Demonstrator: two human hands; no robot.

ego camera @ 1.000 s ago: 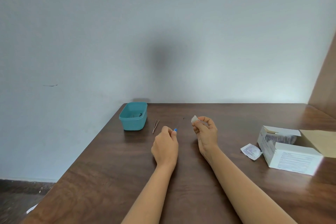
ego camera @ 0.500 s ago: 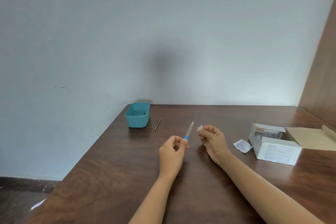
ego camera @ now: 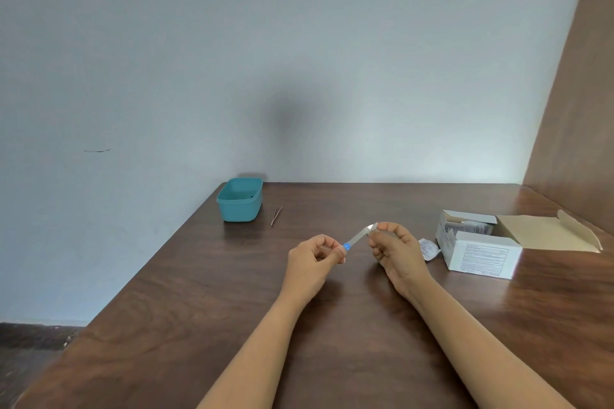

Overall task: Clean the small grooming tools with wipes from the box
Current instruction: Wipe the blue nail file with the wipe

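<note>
So, dark wooden table (ego camera: pixel 199 309) in a corner, with a pale bluish wall (ego camera: pixel 299 60) behind and a wood panel (ego camera: pixel 578 93) on the right. A teal tub (ego camera: pixel 240 199) sits at the back left corner right by the edge (something small and dark inside, can't tell what), with tweezers (ego camera: pixel 276 215) just beside it. The white box (ego camera: pixel 478 251) on the right is open, packets inside, a torn wrapper (ego camera: pixel 428 248) just beside it. Mid-table the left hand (ego camera: pixel 314 259) pinches the blue end of a nail file (ego camera: pixel 357 237) with its fingers curled, the right hand (ego camera: pixel 395 249) pinches a wipe (ego camera: pixel 372 227) round its tip, and plenty of tabletop shows either side of the arms.
</note>
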